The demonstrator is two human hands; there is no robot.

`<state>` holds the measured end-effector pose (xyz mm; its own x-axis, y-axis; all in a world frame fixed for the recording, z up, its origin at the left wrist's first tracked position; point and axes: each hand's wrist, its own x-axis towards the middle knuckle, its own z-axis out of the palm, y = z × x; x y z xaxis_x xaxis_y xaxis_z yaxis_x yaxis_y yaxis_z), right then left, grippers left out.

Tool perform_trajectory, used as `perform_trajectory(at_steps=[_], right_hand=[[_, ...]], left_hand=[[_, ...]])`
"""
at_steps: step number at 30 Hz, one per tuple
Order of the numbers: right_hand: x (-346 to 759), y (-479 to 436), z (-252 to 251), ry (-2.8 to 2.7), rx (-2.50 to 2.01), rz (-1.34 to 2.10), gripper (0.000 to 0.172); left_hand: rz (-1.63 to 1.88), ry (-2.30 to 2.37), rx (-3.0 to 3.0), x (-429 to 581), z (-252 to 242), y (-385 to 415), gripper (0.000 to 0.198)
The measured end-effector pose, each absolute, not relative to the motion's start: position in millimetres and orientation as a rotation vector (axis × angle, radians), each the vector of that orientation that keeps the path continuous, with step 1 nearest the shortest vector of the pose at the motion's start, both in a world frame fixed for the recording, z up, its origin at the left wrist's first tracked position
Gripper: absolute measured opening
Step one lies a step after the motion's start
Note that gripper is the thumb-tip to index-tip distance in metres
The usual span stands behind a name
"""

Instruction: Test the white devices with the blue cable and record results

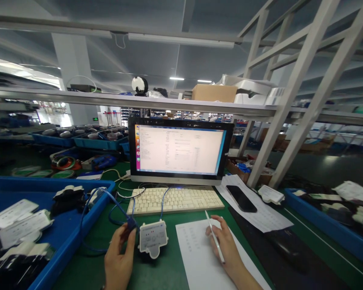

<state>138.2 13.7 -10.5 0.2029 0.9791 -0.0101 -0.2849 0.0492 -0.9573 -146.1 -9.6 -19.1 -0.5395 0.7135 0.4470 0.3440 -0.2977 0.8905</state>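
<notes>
Between the thumb and fingers of my left hand (121, 251) is a blue cable connector (131, 222), its blue cable (111, 195) looping back to the left. Just right of it, a white plastic module (153, 237) with a printed face and small red marks lies on the green table. Another thin blue cable runs from its top edge toward the keyboard. My right hand (222, 241) grips a white pen (215, 237), slanted over a paper sheet (196, 262) with rows of small writing. The pen's lower tip is not clearly visible against the hand.
A lit monitor (180, 149) stands behind a white keyboard (175, 200). Blue trays (75, 237) of parts flank the table on the left and right (329, 227). A phone (241, 198) rests on papers, near a black mouse (287, 245). A shelf (169, 100) crosses above.
</notes>
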Motion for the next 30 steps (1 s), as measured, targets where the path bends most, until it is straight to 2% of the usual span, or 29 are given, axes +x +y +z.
perform_trajectory(at_steps=[8, 13, 21, 30], right_hand=[[136.3, 14.9, -3.4, -0.738, -1.019, 1.235, 0.051], [134.6, 14.4, -6.7, -0.723, -1.024, 1.243, 0.043], [136.3, 13.0, -4.8, -0.711, -0.996, 1.287, 0.044], [136.0, 13.5, -9.3, -0.754, -0.987, 1.276, 0.036]], left_hand=[[1.898, 1.7, 1.322, -144.4, -12.8, -12.9, 0.047], [1.886, 1.715, 1.33, -144.5, -14.3, -11.7, 0.046], [1.948, 1.706, 1.396, -143.1, -10.6, -11.5, 0.042], [1.92, 1.694, 1.414, -145.2, -15.6, -11.3, 0.04]])
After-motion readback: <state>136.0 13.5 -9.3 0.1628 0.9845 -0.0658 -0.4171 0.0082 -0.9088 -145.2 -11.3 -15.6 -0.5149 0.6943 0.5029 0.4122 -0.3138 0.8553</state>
